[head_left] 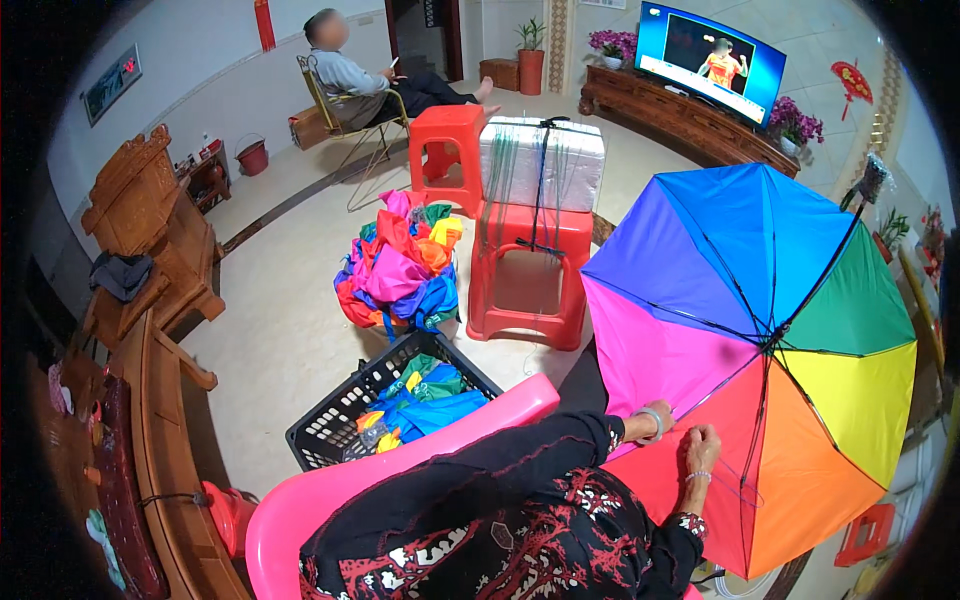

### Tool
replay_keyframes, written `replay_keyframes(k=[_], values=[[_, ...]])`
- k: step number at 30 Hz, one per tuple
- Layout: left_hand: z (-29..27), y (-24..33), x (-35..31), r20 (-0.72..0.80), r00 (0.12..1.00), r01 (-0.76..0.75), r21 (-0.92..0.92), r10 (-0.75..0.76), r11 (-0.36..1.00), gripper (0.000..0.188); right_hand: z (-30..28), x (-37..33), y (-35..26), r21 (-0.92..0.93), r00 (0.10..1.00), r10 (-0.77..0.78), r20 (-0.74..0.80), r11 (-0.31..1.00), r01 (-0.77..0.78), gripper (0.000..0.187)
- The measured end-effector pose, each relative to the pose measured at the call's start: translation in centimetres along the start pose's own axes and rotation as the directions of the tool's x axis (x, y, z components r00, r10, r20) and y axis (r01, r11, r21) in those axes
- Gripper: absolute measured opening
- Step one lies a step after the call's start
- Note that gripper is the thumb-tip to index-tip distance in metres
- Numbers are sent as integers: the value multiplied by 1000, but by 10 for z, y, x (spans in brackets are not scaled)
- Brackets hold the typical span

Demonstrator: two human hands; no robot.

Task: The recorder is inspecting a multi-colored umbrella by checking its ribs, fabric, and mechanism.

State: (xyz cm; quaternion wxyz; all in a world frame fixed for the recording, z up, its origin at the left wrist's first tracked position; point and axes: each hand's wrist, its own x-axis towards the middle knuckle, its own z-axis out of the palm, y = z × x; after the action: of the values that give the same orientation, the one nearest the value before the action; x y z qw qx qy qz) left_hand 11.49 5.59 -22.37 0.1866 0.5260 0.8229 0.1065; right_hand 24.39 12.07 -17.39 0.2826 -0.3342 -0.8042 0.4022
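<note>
An open rainbow umbrella (845,395) fills the right side, its ribs and black shaft facing me. My left hand (657,418), with a bangle at the wrist, pinches the umbrella's edge where the pink and red panels meet. Just to its right, my right hand (703,450) is raised in front of the red panel with its fingers pressed together. Whatever those fingers hold is too small to make out. A thin dark thread (745,490) loops across the red and orange panels beside my right wrist.
Left of my pink chair (400,455), a black basket (345,400) holds colourful folded cloth. Beyond it sits a heap of bright fabric (395,265). Green threads hang over a white foam box (570,165) on a red stool (530,290). A seated person (350,85) is farther back.
</note>
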Motion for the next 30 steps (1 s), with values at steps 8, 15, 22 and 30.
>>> replay_keyframes(k=[8, 15, 22, 30], values=[[-45, 24, -25, 140, 936, 349, -480, -323, 805, 23, 0, 0, 9, 65, 1000, 17, -7, 998, -16, 9], [19, -20, 17, -32, 983, 163, -305, -181, 938, 25, 13, 2, -7, 205, 995, 69, 74, 975, -83, 9], [-9, 6, -2, -32, 970, 199, -469, -242, 861, 25, 0, -5, -12, 163, 998, 62, 24, 984, -65, 9], [-27, 9, -19, -38, 949, 247, -535, -314, 808, 25, -1, -10, -35, 114, 1000, 17, 9, 993, -18, 10]])
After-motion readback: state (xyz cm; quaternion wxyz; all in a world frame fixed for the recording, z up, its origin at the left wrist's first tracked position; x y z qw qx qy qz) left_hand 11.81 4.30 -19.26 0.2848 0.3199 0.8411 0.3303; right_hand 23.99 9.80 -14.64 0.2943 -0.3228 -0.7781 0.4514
